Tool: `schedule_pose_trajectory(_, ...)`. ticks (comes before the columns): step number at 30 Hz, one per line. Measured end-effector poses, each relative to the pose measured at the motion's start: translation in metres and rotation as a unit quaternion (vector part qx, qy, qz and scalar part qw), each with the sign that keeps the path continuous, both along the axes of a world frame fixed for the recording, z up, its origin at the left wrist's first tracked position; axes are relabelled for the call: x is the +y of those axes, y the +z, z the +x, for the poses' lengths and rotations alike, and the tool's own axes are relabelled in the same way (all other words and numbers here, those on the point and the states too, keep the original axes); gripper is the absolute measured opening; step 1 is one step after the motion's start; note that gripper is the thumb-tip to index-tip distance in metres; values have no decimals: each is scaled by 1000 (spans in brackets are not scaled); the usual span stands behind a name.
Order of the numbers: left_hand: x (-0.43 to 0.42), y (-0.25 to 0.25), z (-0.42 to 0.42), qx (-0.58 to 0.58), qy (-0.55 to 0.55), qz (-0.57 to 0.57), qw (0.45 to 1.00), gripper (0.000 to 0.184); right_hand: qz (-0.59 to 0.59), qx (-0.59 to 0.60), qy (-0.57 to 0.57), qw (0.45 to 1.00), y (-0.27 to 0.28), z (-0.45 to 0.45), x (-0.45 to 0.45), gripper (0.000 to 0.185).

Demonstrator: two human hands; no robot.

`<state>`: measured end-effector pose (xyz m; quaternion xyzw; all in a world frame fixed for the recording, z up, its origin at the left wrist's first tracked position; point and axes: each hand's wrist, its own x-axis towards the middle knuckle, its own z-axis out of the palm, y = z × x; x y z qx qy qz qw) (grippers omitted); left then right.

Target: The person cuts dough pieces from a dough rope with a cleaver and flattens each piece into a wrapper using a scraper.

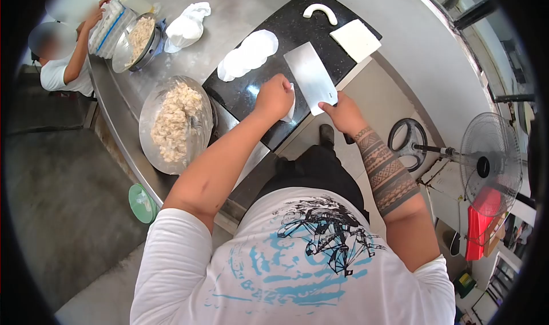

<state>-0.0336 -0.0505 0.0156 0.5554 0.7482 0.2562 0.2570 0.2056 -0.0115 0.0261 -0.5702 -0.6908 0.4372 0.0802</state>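
Observation:
My right hand [342, 114] grips a wide-bladed cleaver [311, 76], its flat blade lying over the black stone board [240, 93]. Closed and resting at the board's near side is my left hand [274, 97]; a thin white piece [291, 109] sticks out beside and under it, mostly hidden by the fingers. Several overlapping round white dough wrappers [249, 55] lie on the board beyond my left hand. Past the cleaver's tip is a curved strip of white dough [320, 12]. A square white slab or folded cloth [355, 41] sits at the board's right corner.
Left of the board stands a plastic-lined bowl [150, 145] of pale chopped filling [177, 119]. Farther back are a white bundle [189, 26], another bowl of filling [140, 39] and a co-worker [66, 73]. A fan [483, 165] stands right; a green bucket [142, 203] sits lower left.

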Motion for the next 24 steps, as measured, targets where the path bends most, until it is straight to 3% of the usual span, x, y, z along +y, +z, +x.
schedule_pose_trajectory(6,-20,47,14,-68,60,-39,995,33,-50,91,129,986,-24,26,-39,57)
schedule_pose_trajectory(7,-23,58,12,-76,67,-48,994,33,-57,27,179,982,-17,32,-46,53)
schedule_pose_trajectory(9,-19,86,6,-80,77,-78,991,33,-120,37,240,963,-4,44,-46,51)
schedule_pose_trajectory(12,0,137,12,-41,50,-52,997,36,-68,51,226,970,-10,69,-7,53)
schedule_pose_trajectory(15,40,167,13,-57,53,28,997,36,-114,43,205,971,29,91,36,53)
schedule_pose_trajectory(21,118,146,-22,-21,166,53,984,39,-84,101,131,983,31,126,67,51)
schedule_pose_trajectory(23,138,85,-60,11,181,14,983,41,-59,130,110,984,17,134,70,51)
schedule_pose_trajectory(24,138,50,-77,79,177,35,980,40,-33,144,103,984,5,140,71,50)
